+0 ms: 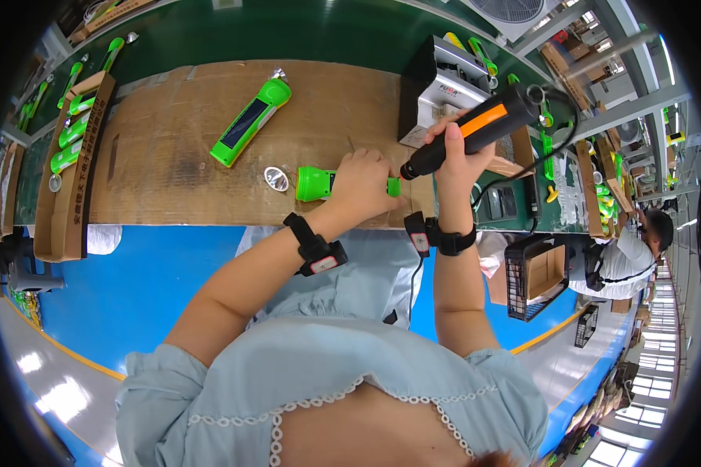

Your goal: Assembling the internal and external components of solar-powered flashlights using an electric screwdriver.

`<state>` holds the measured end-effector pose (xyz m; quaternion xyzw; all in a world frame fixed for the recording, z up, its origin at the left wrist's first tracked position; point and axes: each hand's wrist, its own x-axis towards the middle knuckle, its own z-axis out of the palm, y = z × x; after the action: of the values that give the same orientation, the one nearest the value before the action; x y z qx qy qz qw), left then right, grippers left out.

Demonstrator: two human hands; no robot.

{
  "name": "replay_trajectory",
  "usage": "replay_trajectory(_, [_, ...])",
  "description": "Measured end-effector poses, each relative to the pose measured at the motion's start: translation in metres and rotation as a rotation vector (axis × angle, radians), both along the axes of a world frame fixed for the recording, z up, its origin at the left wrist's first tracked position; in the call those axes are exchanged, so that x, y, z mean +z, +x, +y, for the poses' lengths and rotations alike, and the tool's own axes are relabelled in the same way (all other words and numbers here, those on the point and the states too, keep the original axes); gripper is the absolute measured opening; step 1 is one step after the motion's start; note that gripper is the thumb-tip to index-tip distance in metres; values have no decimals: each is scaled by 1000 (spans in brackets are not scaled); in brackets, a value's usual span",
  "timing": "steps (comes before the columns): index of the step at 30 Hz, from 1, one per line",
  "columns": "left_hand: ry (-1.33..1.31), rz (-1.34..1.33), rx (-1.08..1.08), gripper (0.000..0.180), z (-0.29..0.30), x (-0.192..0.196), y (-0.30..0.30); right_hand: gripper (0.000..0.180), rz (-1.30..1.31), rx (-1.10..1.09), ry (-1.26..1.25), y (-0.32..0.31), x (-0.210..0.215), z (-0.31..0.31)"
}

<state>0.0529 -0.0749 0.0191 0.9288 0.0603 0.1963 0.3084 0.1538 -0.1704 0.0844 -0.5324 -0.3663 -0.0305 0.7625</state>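
My left hand is closed around a green flashlight that lies sideways on the cardboard sheet, its wide head to the left and its narrow tail to the right. In my right hand is a black electric screwdriver with an orange band. Its nose slants down to the left, close to the flashlight's tail; whether the bit touches it I cannot tell. A loose silver reflector rests just left of the flashlight head. Farther back lies another green flashlight with a dark panel, a reflector at its far end.
On the left, a cardboard tray holds several green flashlights. A black-and-silver box stands behind the screwdriver, whose cable loops down on the right. Right of my arm, a black crate sits below table height. Another person works far right.
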Motion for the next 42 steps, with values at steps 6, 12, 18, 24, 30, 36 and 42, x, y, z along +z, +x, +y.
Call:
replay_trajectory(6, [19,4,2,37,-1,-3,1,31,67,17,186,-6,12,-11])
replay_trajectory(12, [1,15,3,36,-1,-1,1,30,25,49,102,-4,1,-6])
replay_trajectory(18, [-1,21,0,38,0,1,0,29,77,134,97,-3,-3,-1])
replay_trajectory(24, [-1,18,-8,40,0,3,-1,29,46,166,47,-4,-3,2])
replay_trajectory(30, [45,12,-27,38,0,1,3,34,37,137,42,-4,-4,-3])
replay_trajectory(36, [72,11,-54,36,-4,-3,5,33,-154,-184,351,29,33,-27])
replay_trajectory(42, [33,20,-59,35,-1,3,6,25,-186,-438,226,68,57,-18])
